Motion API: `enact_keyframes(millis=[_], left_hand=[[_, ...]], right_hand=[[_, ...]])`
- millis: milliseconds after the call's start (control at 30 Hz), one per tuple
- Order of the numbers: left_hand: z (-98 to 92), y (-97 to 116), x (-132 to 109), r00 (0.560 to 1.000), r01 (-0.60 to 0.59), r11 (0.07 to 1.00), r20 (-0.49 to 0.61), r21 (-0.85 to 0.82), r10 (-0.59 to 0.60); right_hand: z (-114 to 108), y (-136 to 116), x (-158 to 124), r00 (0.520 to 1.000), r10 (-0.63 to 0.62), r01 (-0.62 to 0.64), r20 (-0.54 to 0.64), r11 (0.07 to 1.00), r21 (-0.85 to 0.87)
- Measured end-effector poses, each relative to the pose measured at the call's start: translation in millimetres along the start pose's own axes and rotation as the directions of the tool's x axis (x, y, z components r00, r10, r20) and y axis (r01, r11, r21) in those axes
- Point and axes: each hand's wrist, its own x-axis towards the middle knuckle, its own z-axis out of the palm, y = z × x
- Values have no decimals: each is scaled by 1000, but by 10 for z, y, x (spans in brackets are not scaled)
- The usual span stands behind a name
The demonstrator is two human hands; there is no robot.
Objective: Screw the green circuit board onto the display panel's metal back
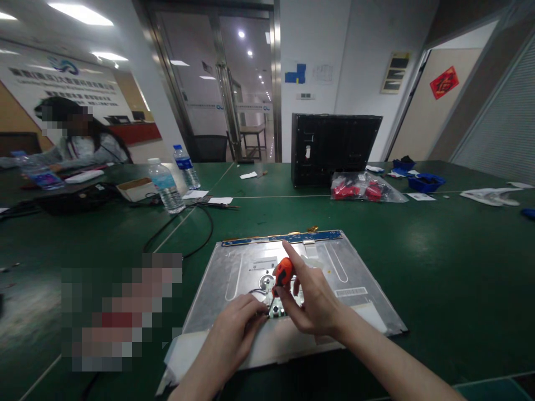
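Note:
My right hand (pixel 311 298) grips a small orange-and-black screwdriver (pixel 283 273), its index finger stretched out past the handle. The thin shaft slants down to the lower left part of a small green circuit board (pixel 278 311). That board sits on the metal back of a flat display panel (pixel 240 267), which lies on the table. At the board's left edge, my left hand (pixel 240 320) has thumb and fingers closed together close to the screwdriver tip; what they pinch is hidden. A dark cable runs just above those fingers. A blue strip board (pixel 326 236) lines the panel's far edge.
The green table (pixel 430 250) carries water bottles (pixel 166 186) at left and a black cable (pixel 211 231). Farther back stand a black monitor housing (pixel 336 145), a plastic bag with red items (pixel 363 188) and blue trays (pixel 426 182). A person (pixel 87 133) sits at far left.

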Motion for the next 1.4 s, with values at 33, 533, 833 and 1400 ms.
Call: enact_keyframes(millis=[33,533,833,1400], left_hand=[[-1,1,-4,1000,2,1000,3,-2,-2],[-21,29,8,1000,20,1000,-2,-3,-20],[-19,38,10,1000,-12,1000,-9,1,12],[-34,68,20,1000,3,1000,-8,2,-3]], right_hand=[[-1,-5,5,1000,-1,2,-3,1000,8],[43,42,-2,998,-38,38,-43,999,-2],[-2,-1,22,999,-37,38,-13,997,61],[5,4,8,1000,-29,29,3,997,66]])
